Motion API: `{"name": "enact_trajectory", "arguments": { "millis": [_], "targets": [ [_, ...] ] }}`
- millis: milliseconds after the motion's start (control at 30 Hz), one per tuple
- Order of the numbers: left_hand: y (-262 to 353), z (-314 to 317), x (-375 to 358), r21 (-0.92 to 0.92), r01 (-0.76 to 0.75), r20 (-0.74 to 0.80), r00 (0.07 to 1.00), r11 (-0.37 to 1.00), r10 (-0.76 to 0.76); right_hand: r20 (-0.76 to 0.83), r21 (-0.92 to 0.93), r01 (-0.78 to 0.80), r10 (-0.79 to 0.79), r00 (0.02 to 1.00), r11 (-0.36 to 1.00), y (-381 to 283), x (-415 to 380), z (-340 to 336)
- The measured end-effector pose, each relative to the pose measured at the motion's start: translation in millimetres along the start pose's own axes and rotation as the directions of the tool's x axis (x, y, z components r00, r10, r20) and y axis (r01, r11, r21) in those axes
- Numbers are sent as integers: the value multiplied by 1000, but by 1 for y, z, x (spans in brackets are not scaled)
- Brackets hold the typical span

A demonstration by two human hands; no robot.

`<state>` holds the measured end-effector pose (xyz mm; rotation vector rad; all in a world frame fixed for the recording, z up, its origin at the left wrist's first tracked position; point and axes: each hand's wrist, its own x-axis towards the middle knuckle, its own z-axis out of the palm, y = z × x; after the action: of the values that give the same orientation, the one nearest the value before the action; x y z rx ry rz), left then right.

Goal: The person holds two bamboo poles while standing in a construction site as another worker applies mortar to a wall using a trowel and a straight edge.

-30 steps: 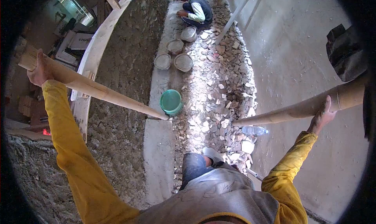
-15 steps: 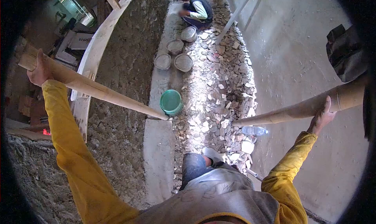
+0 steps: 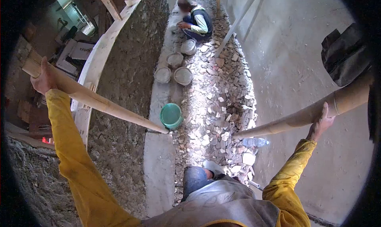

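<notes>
At the left my left hand (image 3: 44, 79) is closed around the upper part of a bamboo pole (image 3: 107, 104). That pole slants down to the concrete strip, its foot close beside a green bucket (image 3: 171, 115). Over on the right, my right hand (image 3: 320, 124) grips a second, thicker bamboo pole (image 3: 291, 118), fingers partly hidden behind it. The lower end of this pole meets the rubble (image 3: 206, 112) near a clear plastic bottle (image 3: 256, 142). Dark cloth (image 3: 345, 54) hangs by its upper end.
Ahead, a co-worker (image 3: 198, 22) squats by several buckets of grey material (image 3: 183, 75) on the concrete strip (image 3: 158, 163). A rough earthen wall (image 3: 123, 68) topped by a pale board (image 3: 104, 44) runs along the left. A smooth grey wall (image 3: 293, 68) stands right, with a leaning pole (image 3: 240, 22).
My view has tilted up slightly, so the buckets and pole feet sit lower in it. The co-worker's head is raised a little. Both hands keep their holds on the poles.
</notes>
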<state>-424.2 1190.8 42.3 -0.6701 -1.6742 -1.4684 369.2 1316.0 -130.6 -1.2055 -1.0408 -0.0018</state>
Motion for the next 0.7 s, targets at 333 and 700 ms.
{"name": "enact_trajectory", "arguments": {
  "millis": [333, 700],
  "targets": [
    [2, 0, -2, -62, 86, 43, 996, 994, -84, 25, 92, -64, 62, 998, 994, -17, -6, 4],
    [4, 0, -3, -104, 56, 41, 998, 993, -52, 31, 108, -66, 63, 998, 992, -15, -5, 4]
  ]
}}
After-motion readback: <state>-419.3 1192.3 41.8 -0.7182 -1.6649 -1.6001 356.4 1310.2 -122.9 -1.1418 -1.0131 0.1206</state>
